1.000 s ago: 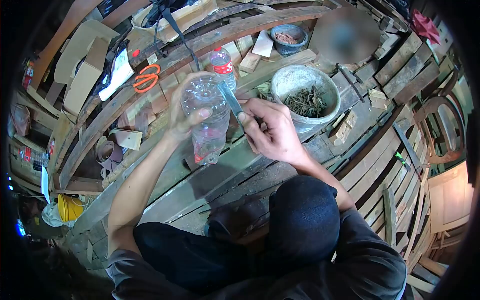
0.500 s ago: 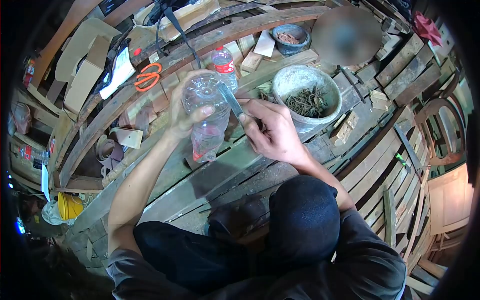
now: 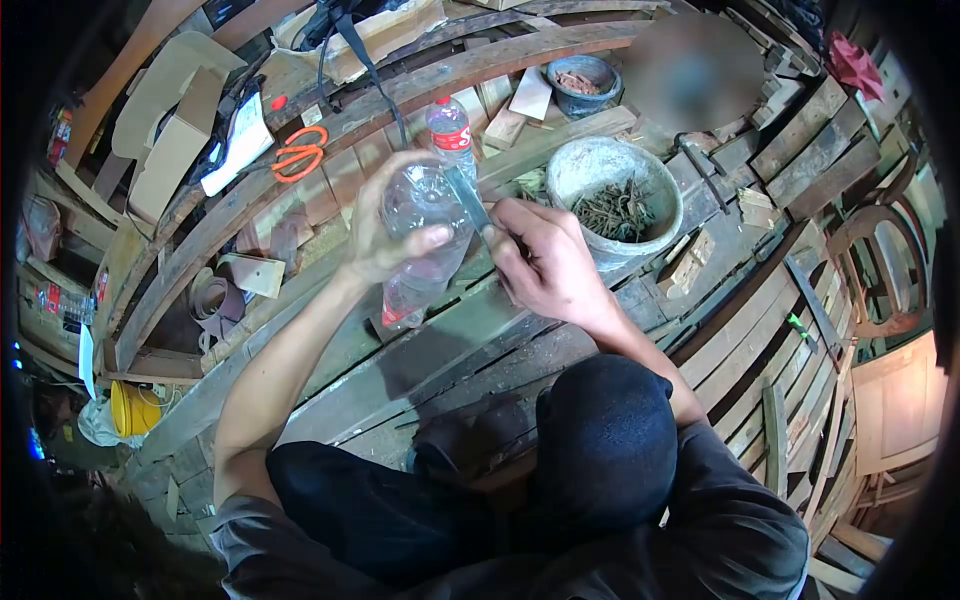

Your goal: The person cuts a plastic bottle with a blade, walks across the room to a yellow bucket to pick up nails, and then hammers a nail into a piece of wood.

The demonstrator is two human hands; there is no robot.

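My left hand (image 3: 385,225) is wrapped round a clear plastic bottle (image 3: 418,280), its round base turned up and the narrower end pointing down. Closed in my right hand (image 3: 540,260) is a flat metal blade (image 3: 466,197), held at a slant. The blade's tip lies right at the edge of the bottle's base. Just behind stands another clear bottle (image 3: 449,128) with a red label and red cap. Close to my right hand is a worn whitish bucket (image 3: 580,165) with dry, dark plant-like scraps inside.
Orange-handled scissors (image 3: 300,155) lie on the planks at the left, near a cardboard box (image 3: 180,140). A small dark bucket (image 3: 583,98) with reddish pieces stands at the back. Wooden slats (image 3: 745,370) run along the right. A yellow bucket (image 3: 130,408) sits lower left.
My left hand and the bottle have shifted slightly to the right, with the bottle turned a little. The blade has tilted slightly and remains at the base's edge.
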